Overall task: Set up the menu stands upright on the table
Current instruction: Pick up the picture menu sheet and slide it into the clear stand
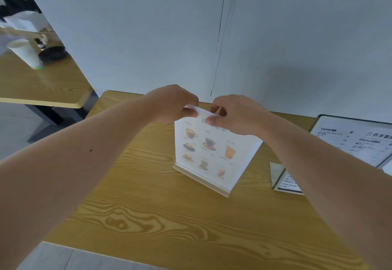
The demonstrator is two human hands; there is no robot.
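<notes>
A white menu stand (209,155) with pictures of coffee drinks stands upright on the wooden table (148,216), its clear base resting on the tabletop. My left hand (176,104) pinches its top edge from the left. My right hand (231,114) pinches the same top edge from the right. A second, smaller menu stand (284,178) lies flat on the table to the right. A large black-framed menu board (356,140) lies flat at the far right.
A white wall (275,46) runs right behind the table. To the left stands another wooden table (42,87) with a white paper cup (25,54), a dark bottle (40,44) and a black dish (53,54). Grey floor shows between the tables.
</notes>
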